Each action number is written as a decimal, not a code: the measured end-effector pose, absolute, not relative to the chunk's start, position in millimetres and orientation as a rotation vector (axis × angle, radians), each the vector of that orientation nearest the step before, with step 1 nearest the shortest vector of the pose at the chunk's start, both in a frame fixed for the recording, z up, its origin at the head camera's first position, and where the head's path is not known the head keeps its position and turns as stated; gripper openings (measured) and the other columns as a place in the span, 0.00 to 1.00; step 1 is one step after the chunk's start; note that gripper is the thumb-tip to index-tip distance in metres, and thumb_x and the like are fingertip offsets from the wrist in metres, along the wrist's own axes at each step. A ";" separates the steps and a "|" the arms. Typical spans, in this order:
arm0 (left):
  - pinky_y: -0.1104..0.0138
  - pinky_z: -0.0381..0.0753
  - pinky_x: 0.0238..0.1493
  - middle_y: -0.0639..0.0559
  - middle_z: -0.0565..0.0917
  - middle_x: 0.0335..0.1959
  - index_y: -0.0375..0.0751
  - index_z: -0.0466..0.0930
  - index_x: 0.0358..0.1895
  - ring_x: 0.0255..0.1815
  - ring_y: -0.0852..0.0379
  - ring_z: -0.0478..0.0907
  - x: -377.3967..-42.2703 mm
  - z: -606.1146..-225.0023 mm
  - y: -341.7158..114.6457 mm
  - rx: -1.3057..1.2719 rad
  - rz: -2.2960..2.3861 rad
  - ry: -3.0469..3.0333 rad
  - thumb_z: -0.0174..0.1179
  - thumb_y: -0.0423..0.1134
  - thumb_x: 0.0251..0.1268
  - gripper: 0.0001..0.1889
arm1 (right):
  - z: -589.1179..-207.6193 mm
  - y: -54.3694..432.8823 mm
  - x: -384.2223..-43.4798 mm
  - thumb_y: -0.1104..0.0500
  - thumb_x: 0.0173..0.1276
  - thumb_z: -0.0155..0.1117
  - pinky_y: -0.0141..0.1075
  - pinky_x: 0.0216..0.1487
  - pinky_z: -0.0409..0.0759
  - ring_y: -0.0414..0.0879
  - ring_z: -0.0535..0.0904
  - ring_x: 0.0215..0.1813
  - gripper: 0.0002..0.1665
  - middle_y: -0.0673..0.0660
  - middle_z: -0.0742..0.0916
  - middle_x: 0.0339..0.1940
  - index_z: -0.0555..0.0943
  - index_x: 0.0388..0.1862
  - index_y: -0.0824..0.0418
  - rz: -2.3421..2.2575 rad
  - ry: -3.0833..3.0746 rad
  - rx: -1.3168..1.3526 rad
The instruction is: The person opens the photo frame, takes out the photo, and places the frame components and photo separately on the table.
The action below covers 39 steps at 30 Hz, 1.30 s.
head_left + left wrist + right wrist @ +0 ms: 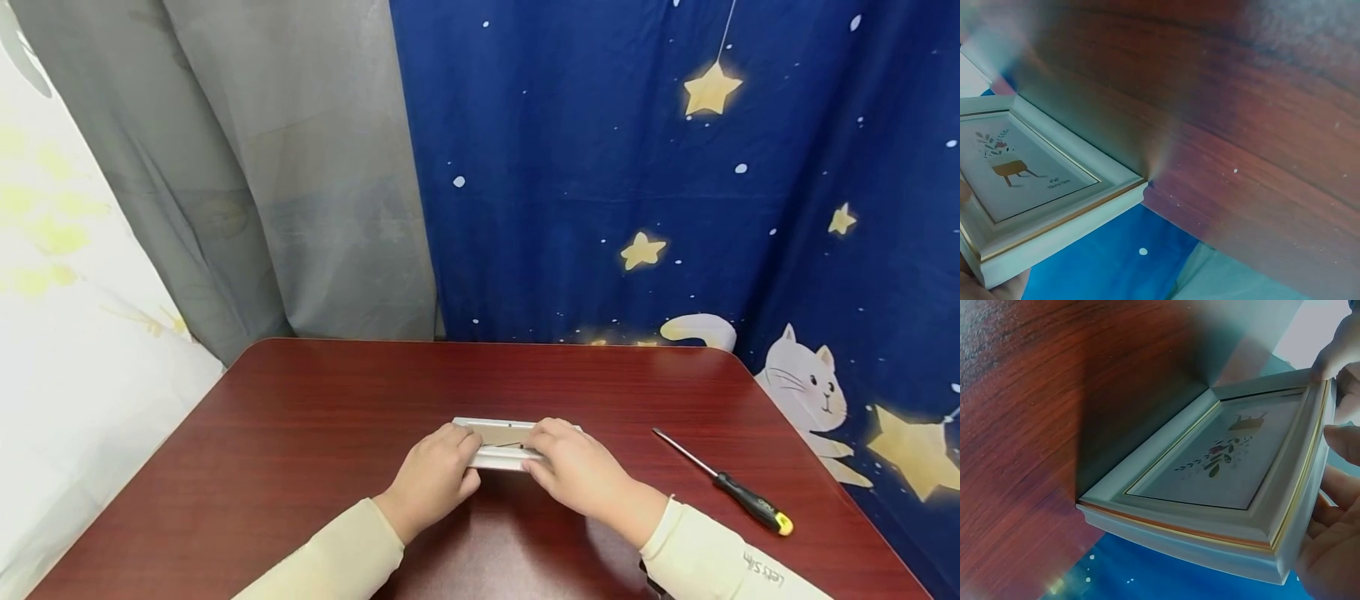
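A white picture frame [501,458] with thin gold trim is held between both hands near the middle of the table. My left hand [435,471] grips its left end, thumb on the near side and fingers over the top. The right hand [581,467] grips the opposite end the same way. From above, a brown backing board [498,435] shows between the hands. Both wrist views show the front, where a printed picture [1222,450] of a plant on a legged stand sits inside the border. One edge of the frame is close against the tabletop, and the frame stands tilted.
A screwdriver [750,498] with a black and yellow handle lies on the reddish-brown table [300,450], right of the right hand. Behind the table hang a grey curtain [322,208] and a blue curtain [555,208] with stars. White cloth [82,375] hangs at the left.
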State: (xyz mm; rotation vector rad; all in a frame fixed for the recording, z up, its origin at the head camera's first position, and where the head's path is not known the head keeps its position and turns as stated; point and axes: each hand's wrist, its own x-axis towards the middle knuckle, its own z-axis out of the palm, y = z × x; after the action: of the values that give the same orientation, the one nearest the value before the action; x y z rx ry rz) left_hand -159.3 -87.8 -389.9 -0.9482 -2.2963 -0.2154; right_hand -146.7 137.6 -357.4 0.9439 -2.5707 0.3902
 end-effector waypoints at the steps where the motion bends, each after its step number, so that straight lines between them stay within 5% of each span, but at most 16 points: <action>1: 0.64 0.78 0.40 0.52 0.80 0.34 0.40 0.78 0.35 0.36 0.55 0.76 -160.1 -389.0 -87.5 -0.944 -0.210 -2.298 0.65 0.33 0.40 0.14 | -357.4 137.7 -147.3 0.57 0.59 0.71 0.38 0.41 0.78 0.42 0.77 0.41 0.11 0.48 0.82 0.37 0.84 0.40 0.58 0.398 -2.563 0.938; 21: 0.64 0.79 0.39 0.50 0.80 0.30 0.37 0.76 0.36 0.34 0.53 0.76 -179.0 -371.9 -80.9 -0.949 -0.113 -2.329 0.68 0.31 0.48 0.12 | -356.5 157.2 -139.7 0.64 0.53 0.74 0.37 0.40 0.78 0.43 0.78 0.44 0.17 0.50 0.82 0.42 0.84 0.43 0.60 0.514 -2.188 0.952; 25: 0.62 0.79 0.31 0.51 0.78 0.27 0.40 0.73 0.31 0.31 0.53 0.75 -181.5 -364.6 -77.1 -0.927 -0.118 -2.378 0.67 0.31 0.48 0.10 | -359.1 163.1 -138.8 0.57 0.69 0.62 0.38 0.41 0.78 0.44 0.79 0.44 0.10 0.52 0.83 0.41 0.84 0.42 0.62 0.531 -2.110 0.983; 30: 0.61 0.78 0.27 0.51 0.76 0.22 0.40 0.69 0.25 0.28 0.52 0.74 -184.3 -355.6 -72.9 -0.909 -0.143 -2.440 0.65 0.31 0.49 0.11 | -364.0 166.8 -137.9 0.48 0.77 0.44 0.36 0.43 0.78 0.45 0.79 0.43 0.24 0.52 0.83 0.40 0.84 0.41 0.63 0.531 -2.060 1.000; 35: 0.60 0.78 0.29 0.50 0.75 0.22 0.41 0.68 0.24 0.27 0.51 0.74 -185.3 -349.4 -71.1 -0.862 -0.192 -2.533 0.63 0.31 0.52 0.11 | -371.2 171.2 -138.0 0.58 0.67 0.63 0.37 0.44 0.78 0.45 0.79 0.43 0.09 0.52 0.83 0.39 0.84 0.41 0.62 0.518 -2.096 0.975; 39: 0.58 0.78 0.32 0.49 0.78 0.24 0.40 0.70 0.25 0.29 0.49 0.76 -186.1 -343.8 -70.6 -0.796 -0.256 -2.612 0.62 0.32 0.54 0.09 | -377.8 174.9 -139.0 0.65 0.49 0.74 0.36 0.43 0.78 0.44 0.79 0.42 0.16 0.52 0.83 0.39 0.84 0.40 0.62 0.517 -2.147 0.934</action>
State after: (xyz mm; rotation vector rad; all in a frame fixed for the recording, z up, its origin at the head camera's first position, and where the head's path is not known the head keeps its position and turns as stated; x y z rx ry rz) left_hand -186.1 -70.6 -343.8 -0.7963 -2.6125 -0.2558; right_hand -139.0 174.9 -377.8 0.9340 -2.1467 0.5167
